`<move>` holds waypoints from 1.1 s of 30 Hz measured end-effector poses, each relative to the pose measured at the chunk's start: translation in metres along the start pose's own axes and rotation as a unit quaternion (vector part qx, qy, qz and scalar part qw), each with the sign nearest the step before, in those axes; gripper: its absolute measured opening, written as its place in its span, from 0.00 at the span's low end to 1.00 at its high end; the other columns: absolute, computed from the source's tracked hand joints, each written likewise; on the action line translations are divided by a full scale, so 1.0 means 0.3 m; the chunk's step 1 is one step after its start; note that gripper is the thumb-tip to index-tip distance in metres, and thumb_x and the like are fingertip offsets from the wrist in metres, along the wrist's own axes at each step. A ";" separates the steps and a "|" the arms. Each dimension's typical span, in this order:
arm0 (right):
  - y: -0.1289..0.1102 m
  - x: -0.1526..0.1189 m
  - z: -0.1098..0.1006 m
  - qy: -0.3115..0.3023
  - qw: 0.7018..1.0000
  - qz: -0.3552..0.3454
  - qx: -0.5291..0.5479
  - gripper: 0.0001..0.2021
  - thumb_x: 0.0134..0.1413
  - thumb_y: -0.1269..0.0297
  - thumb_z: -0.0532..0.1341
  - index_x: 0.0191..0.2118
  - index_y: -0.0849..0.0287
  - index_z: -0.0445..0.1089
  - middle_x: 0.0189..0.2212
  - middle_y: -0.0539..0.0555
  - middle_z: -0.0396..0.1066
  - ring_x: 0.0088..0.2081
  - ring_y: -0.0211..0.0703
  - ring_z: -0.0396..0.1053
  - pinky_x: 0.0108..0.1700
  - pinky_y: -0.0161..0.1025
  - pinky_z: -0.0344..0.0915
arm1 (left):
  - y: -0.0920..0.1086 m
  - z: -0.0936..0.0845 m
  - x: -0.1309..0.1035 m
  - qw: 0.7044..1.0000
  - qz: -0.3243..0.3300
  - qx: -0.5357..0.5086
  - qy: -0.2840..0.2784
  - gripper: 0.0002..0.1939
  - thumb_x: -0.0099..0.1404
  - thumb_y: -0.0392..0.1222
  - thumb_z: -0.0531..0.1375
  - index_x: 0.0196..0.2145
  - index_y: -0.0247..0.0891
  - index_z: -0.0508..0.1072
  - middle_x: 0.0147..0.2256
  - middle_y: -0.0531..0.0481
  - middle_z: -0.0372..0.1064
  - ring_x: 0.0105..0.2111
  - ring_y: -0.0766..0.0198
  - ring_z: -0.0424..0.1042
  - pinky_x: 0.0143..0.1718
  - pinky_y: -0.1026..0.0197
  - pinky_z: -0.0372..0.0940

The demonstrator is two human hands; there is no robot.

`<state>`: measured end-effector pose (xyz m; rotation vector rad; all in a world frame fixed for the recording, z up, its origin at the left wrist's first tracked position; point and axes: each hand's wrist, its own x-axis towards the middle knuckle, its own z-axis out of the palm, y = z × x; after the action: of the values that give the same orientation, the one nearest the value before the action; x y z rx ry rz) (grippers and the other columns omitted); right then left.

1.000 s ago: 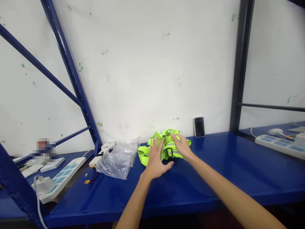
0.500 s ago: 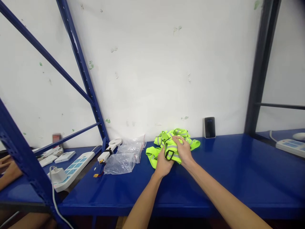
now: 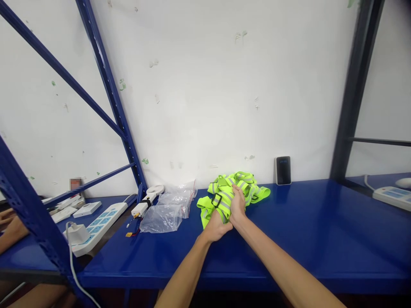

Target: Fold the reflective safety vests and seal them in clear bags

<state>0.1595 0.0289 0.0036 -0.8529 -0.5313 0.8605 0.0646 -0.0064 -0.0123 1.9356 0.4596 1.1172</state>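
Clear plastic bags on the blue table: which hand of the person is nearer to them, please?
Left. The left hand is to the right of the clear plastic bags, not touching them; the right hand is also to their right, but farther away.

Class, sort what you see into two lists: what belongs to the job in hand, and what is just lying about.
In hand:
- neon yellow straps
- left hand and right hand, both on them

Apparently just lying about:
- clear plastic bags
- white fan
- black-fronted device
- left power strip
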 end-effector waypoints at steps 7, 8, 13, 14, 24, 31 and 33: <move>-0.080 -0.044 -0.088 -0.141 0.976 0.129 0.099 0.13 0.39 0.67 0.63 0.36 0.55 0.66 0.32 0.51 0.74 0.38 0.49 0.73 0.39 0.43 0.70 | -0.021 -0.007 -0.013 0.997 -0.059 -0.045 -0.008 0.36 0.52 0.46 0.68 0.58 0.38 0.66 0.57 0.41 0.64 0.61 0.48 0.57 0.64 0.47 0.47; -0.099 -0.043 -0.105 -0.165 0.971 0.150 0.090 0.14 0.38 0.68 0.64 0.36 0.56 0.67 0.31 0.52 0.74 0.37 0.48 0.72 0.37 0.42 0.70 | -0.025 -0.009 -0.014 0.996 -0.074 -0.051 0.017 0.31 0.55 0.48 0.66 0.55 0.38 0.69 0.55 0.42 0.67 0.60 0.48 0.59 0.63 0.46 0.48; -0.154 -0.027 -0.181 -0.222 0.959 0.171 0.034 0.21 0.33 0.73 0.69 0.38 0.58 0.67 0.28 0.50 0.71 0.30 0.42 0.70 0.31 0.36 0.66 | -0.034 -0.007 -0.011 0.982 -0.116 -0.052 0.136 0.21 0.62 0.55 0.59 0.46 0.38 0.76 0.45 0.44 0.75 0.55 0.48 0.66 0.62 0.45 0.49; -0.157 -0.025 -0.192 -0.214 0.965 0.151 0.024 0.23 0.32 0.72 0.70 0.40 0.57 0.67 0.27 0.48 0.70 0.29 0.41 0.69 0.30 0.36 0.65 | -0.035 -0.004 -0.008 0.982 -0.118 -0.056 0.140 0.21 0.62 0.55 0.59 0.45 0.38 0.76 0.44 0.45 0.75 0.54 0.47 0.67 0.62 0.45 0.51; -0.256 -0.009 -0.238 -0.368 0.906 0.155 -0.141 0.26 0.36 0.67 0.71 0.47 0.60 0.72 0.37 0.54 0.74 0.40 0.48 0.70 0.44 0.41 0.66 | -0.053 0.016 0.000 0.952 -0.144 -0.235 0.130 0.29 0.55 0.60 0.64 0.46 0.34 0.74 0.40 0.40 0.76 0.45 0.48 0.73 0.52 0.44 0.64; -0.301 -0.058 -0.214 -0.366 0.916 -0.002 -0.163 0.16 0.43 0.70 0.64 0.42 0.62 0.73 0.32 0.52 0.75 0.34 0.46 0.70 0.40 0.40 0.66 | -0.019 0.024 0.008 0.937 -0.199 -0.284 0.048 0.34 0.57 0.60 0.63 0.51 0.31 0.68 0.39 0.35 0.75 0.41 0.48 0.75 0.45 0.46 0.69; -0.320 -0.071 -0.204 -0.353 0.908 -0.085 -0.211 0.16 0.44 0.71 0.62 0.43 0.63 0.72 0.28 0.50 0.74 0.31 0.43 0.69 0.35 0.38 0.66 | -0.001 0.020 -0.002 0.919 -0.223 -0.322 -0.037 0.34 0.57 0.56 0.65 0.53 0.30 0.65 0.39 0.34 0.75 0.40 0.48 0.76 0.43 0.46 0.69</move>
<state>0.2327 -0.0501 0.0465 -0.8503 -1.4496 0.8971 0.0694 -0.0094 -0.0145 1.2086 0.3992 0.7613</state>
